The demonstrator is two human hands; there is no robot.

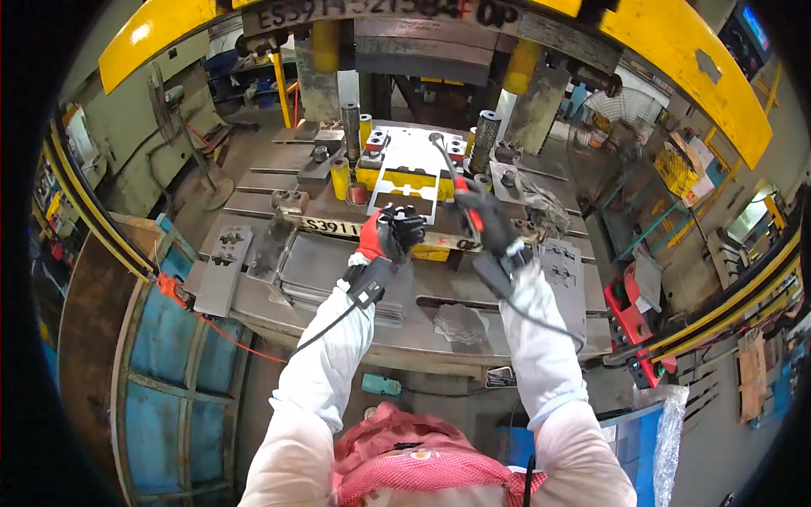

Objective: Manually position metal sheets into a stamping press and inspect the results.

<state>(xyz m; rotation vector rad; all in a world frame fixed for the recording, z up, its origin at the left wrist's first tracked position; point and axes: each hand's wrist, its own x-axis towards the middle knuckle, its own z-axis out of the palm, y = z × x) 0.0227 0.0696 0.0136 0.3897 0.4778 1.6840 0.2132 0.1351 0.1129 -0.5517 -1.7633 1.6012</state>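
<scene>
My left hand [392, 234], in a red and black glove, has its fingers curled closed at the near edge of a bright sheet metal part [433, 188] with a large cutout. The fingertips partly cover that edge. My right hand [490, 221], in a dark glove and a little blurred, is wrapped around the red handle of a rod tool [461, 184]. The tool's round dark end rests over the far part of the sheet, on the die [367, 176] with yellow blocks. Black cables run along both white sleeves.
Flat metal sheets [325, 264] are stacked on the press table left of centre. A grey plate [224, 270] lies farther left, another [564, 275] at the right. Dark guide posts [485, 139] flank the die. Yellow-edged guards [735, 304] stand at both sides. A red bin [627, 314] sits lower right.
</scene>
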